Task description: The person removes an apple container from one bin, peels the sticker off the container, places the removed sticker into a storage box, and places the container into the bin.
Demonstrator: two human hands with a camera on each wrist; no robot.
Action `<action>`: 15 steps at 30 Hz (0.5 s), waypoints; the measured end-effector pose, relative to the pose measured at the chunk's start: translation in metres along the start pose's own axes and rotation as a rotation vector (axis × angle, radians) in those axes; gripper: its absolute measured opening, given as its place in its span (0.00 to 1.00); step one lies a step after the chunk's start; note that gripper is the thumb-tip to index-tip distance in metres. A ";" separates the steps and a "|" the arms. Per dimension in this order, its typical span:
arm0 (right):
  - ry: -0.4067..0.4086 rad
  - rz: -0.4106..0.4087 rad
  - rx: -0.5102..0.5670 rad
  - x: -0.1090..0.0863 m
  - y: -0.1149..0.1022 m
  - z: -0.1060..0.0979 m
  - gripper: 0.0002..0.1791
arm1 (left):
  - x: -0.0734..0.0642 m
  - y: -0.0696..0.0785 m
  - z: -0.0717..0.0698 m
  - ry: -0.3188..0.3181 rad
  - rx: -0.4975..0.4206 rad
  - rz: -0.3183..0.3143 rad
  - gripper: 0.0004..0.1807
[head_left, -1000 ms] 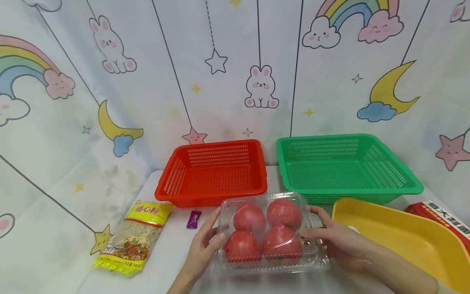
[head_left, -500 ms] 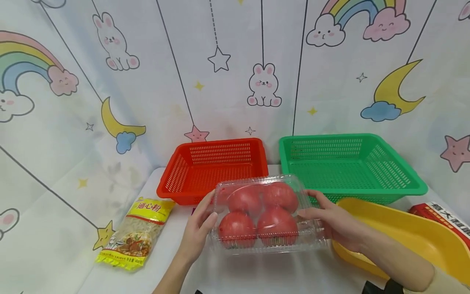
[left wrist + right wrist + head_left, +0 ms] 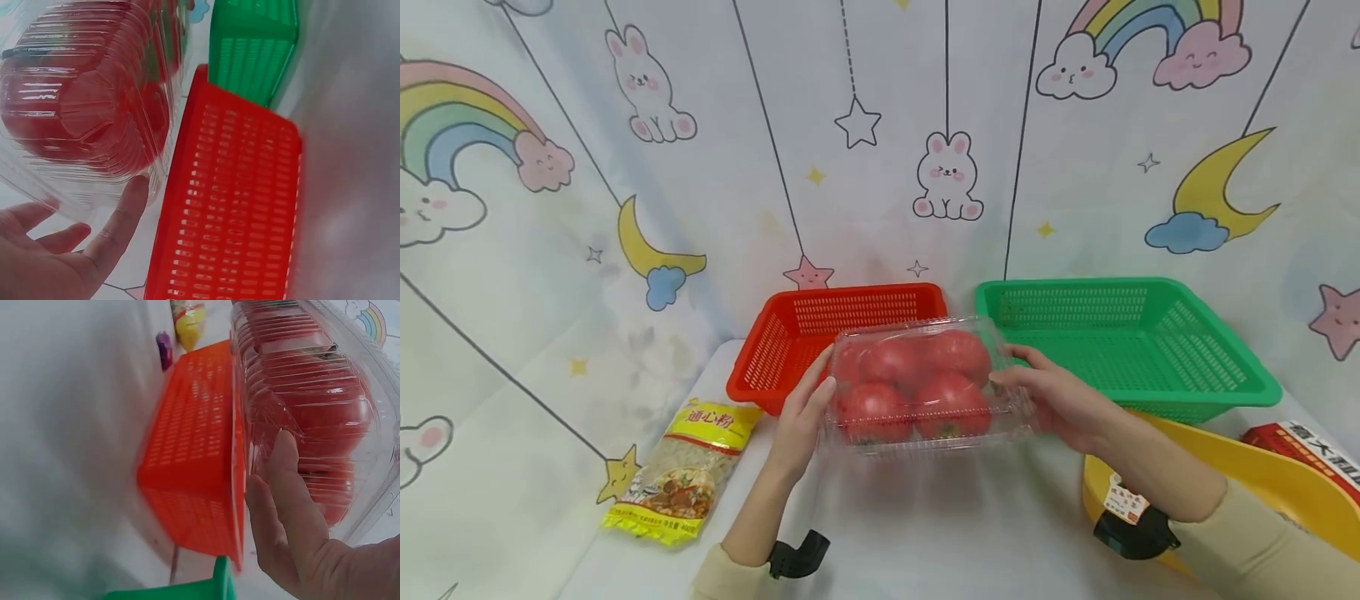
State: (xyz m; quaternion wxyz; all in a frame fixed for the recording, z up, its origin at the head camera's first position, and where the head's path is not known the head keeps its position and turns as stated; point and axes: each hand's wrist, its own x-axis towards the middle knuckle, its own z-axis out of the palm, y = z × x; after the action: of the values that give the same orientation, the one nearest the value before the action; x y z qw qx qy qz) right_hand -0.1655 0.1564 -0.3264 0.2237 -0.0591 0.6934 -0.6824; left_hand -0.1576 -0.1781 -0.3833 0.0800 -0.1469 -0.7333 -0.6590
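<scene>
A clear plastic clamshell box with several red tomatoes inside is held up, slightly tilted, in front of the red basket. My left hand grips its left end, thumb at the near side and fingers farther along the edge. At the opposite end my right hand holds it the same way. In the left wrist view the left fingers lie against the ribbed plastic wall. The right wrist view has the right fingers pressed to the box, beside the red basket. The box hides part of that basket.
A green basket stands at the back right. A yellow tray and a red package with Chinese lettering lie at the right. At the left lies a bag of pasta. A purple-wrapped candy shows in the right wrist view.
Both hands have lifted the box of tomatoes and carried it away from me, toward the red basket. It now overlaps that basket's front right part in the head view.
</scene>
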 end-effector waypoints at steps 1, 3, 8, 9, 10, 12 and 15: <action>0.002 -0.001 0.003 0.003 -0.001 0.000 0.44 | 0.002 0.000 -0.001 0.003 -0.008 -0.006 0.32; 0.010 0.004 0.016 0.010 -0.003 0.001 0.45 | 0.006 -0.001 -0.003 0.008 -0.023 -0.007 0.32; 0.026 0.026 0.058 0.028 -0.004 0.004 0.47 | 0.012 -0.004 -0.008 0.050 -0.063 -0.026 0.30; 0.032 0.030 0.069 0.032 -0.004 0.004 0.48 | 0.012 -0.006 -0.009 0.062 -0.064 -0.033 0.30; 0.037 0.031 0.078 0.035 -0.003 0.004 0.48 | 0.012 -0.007 -0.011 0.077 -0.065 -0.042 0.30; 0.050 0.032 0.096 0.042 -0.003 0.005 0.49 | 0.012 -0.010 -0.013 0.113 -0.038 -0.059 0.30; 0.072 0.031 0.115 0.052 -0.003 0.006 0.48 | 0.010 -0.014 -0.016 0.162 -0.015 -0.091 0.30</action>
State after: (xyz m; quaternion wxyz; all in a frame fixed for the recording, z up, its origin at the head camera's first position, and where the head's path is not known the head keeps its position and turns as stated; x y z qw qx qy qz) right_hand -0.2101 0.1307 -0.3348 0.2122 -0.0108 0.6613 -0.7194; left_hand -0.1730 -0.1941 -0.3917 0.1083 -0.0602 -0.7255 -0.6770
